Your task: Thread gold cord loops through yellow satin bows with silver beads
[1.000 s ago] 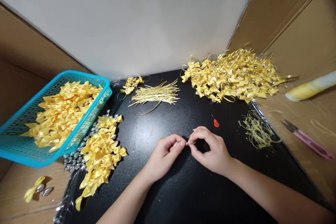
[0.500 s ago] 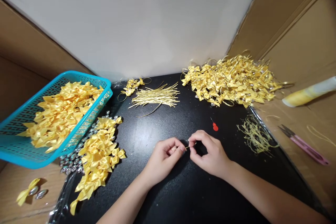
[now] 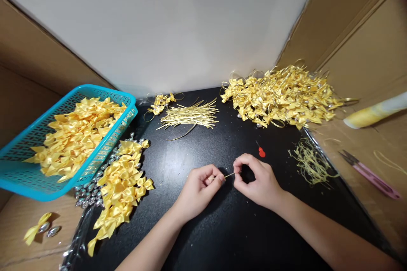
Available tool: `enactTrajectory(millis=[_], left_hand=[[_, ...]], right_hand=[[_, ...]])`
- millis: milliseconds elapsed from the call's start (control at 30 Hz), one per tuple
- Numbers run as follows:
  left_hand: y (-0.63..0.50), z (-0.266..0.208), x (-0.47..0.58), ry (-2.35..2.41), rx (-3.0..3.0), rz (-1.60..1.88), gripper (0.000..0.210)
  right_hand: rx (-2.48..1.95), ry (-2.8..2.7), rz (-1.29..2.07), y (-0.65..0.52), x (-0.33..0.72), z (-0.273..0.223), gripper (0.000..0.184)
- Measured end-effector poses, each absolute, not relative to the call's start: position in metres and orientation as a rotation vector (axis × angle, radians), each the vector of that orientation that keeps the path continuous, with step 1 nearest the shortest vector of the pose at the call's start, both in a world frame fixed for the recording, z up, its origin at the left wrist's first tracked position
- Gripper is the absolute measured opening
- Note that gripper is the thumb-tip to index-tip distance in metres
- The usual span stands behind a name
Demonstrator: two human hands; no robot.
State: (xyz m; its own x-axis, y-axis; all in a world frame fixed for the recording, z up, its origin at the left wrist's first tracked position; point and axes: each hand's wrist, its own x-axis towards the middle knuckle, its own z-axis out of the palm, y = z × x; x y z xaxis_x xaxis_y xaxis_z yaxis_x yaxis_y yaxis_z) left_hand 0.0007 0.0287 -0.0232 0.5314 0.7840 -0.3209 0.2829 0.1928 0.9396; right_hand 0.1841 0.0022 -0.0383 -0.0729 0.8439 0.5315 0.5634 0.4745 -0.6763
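Over the black tabletop (image 3: 187, 152), my left hand (image 3: 203, 190) is closed, thumb against forefinger, on a thin gold cord (image 3: 229, 175). The cord stretches across a small gap to my right hand (image 3: 256, 182), which pinches its other end between thumb and fingertips. Whatever else lies inside my left fingers is hidden. A red needle threader (image 3: 261, 152) lies just beyond my right hand. Farther back rests a bundle of cut gold cords (image 3: 190, 115). To the left are yellow satin bows (image 3: 119, 186) beside silver beads (image 3: 89, 194).
A turquoise basket (image 3: 68, 188) of yellow bows stands at left. Finished-looking bows with cord loops form a heap (image 3: 280, 97) at back right. Thread scraps (image 3: 310, 163), pink-handled snips (image 3: 372, 175) and a yellow-white roll (image 3: 372, 112) lie right. Cardboard walls (image 3: 359, 21) flank the table.
My right hand has drawn slightly away to the right, so a longer piece of cord shows between the hands. My left hand has stayed nearly still.
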Motion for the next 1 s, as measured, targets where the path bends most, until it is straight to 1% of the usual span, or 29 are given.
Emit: enactTrajectory(millis=[300, 400, 467, 533, 567, 633, 700, 767, 867, 1000], left_hand=[[0.030, -0.027, 0.001, 1.002, 1.401, 0.498, 0.035], [0.031, -0.028, -0.001, 0.968, 1.563, 0.572, 0.033], [0.032, -0.027, -0.001, 0.913, 1.774, 0.680, 0.028], [0.032, -0.026, -0.001, 0.872, 1.964, 0.862, 0.018], [0.032, -0.025, 0.000, 0.865, 2.024, 0.964, 0.018], [0.029, -0.025, 0.003, 0.860, 2.060, 1.084, 0.025], [0.025, -0.028, 0.008, 0.814, 2.012, 1.019, 0.025], [0.022, -0.033, 0.014, 0.733, 1.807, 0.891, 0.027], [0.020, -0.041, 0.018, 0.715, 1.523, 0.832, 0.033], [0.024, -0.046, 0.017, 0.809, 1.475, 0.772, 0.035]], right_hand=[[-1.228, -1.752, 0.420, 0.006, 0.191, -0.041, 0.029], [-1.206, -1.758, 0.456, 0.007, 0.193, -0.040, 0.030], [-1.180, -1.776, 0.458, 0.007, 0.193, -0.038, 0.030], [-1.142, -1.800, 0.443, 0.006, 0.192, -0.036, 0.030], [-1.124, -1.812, 0.436, 0.006, 0.192, -0.035, 0.029], [-1.088, -1.831, 0.425, 0.004, 0.190, -0.035, 0.028], [-1.062, -1.848, 0.414, 0.002, 0.188, -0.035, 0.026], [-1.047, -1.870, 0.375, 0.002, 0.187, -0.037, 0.025], [-1.028, -1.891, 0.295, 0.004, 0.186, -0.041, 0.023], [-0.992, -1.878, 0.248, 0.010, 0.181, -0.045, 0.021]])
